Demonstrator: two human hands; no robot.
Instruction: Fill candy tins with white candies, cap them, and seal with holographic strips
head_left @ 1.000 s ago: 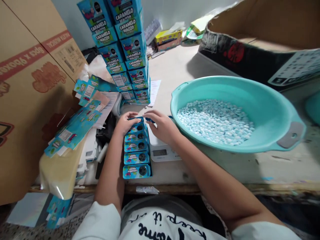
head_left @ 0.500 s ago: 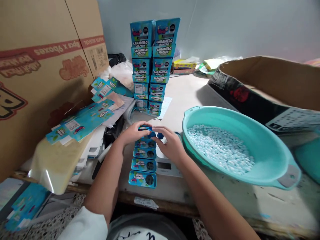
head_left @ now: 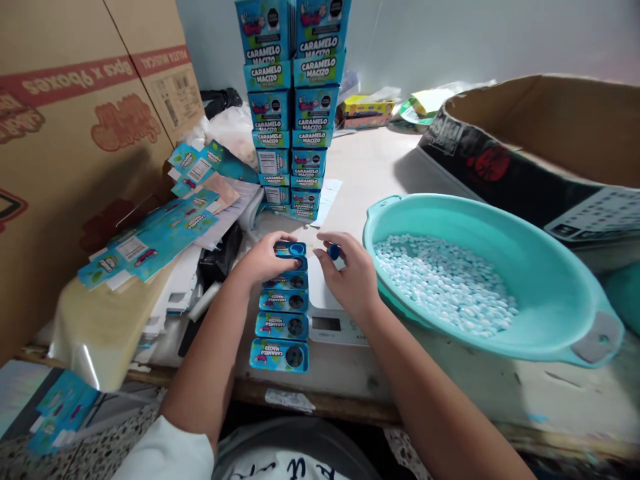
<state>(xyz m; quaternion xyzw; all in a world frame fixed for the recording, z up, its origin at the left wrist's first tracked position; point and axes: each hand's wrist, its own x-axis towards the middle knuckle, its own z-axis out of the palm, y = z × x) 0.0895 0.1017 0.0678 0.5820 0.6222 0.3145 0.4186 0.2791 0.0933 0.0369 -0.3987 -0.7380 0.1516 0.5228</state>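
A row of several small blue rectangular tins (head_left: 273,325) printed "CARAMELO MACIZO" runs away from me on the table, most showing a dark round opening. At its far end my left hand (head_left: 266,259) has its thumb and fingers around the last tin (head_left: 289,249), the thumb lying over the one before it. To the right, my right hand (head_left: 353,270) is raised over a white scale (head_left: 320,293), thumb and index finger apart. Its curled fingers keep a small round blue cap (head_left: 334,251) against the hand.
A turquoise basin (head_left: 540,287) of pale blue candies (head_left: 445,283) stands right, before a black carton (head_left: 500,160). Behind the tins rises a stack of blue boxes (head_left: 270,110). Flat printed cards (head_left: 150,243) and a large cardboard box (head_left: 95,133) fill the left.
My right hand has drawn away to the right from my left hand, carrying the blue cap with it. The left hand stays at the far tins. The view has shifted slightly.
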